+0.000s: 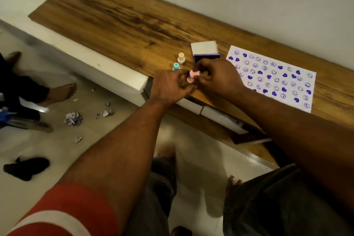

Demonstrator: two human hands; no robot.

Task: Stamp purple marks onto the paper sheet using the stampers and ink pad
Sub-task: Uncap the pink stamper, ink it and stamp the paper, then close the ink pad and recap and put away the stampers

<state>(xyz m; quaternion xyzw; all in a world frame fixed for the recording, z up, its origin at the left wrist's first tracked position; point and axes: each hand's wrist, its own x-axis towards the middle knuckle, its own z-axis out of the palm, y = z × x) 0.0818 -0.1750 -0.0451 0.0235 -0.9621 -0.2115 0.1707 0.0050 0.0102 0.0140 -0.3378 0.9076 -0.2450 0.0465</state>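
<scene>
Pink, the small stamper [193, 76] sat pinched between the fingers of both hands, left hand [170, 88] and right hand [218, 77], above the counter [118, 19] edge. Its long axis lay tilted, one end toward the ink pad [206, 51] just beyond, the other down-left. Paper sheet [272, 77] lay right, nearer the right hand.

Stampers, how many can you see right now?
3: a cream stamper and a teal stamper standing on the counter, a pink stamper held between both hands. Others may be hidden.
</scene>
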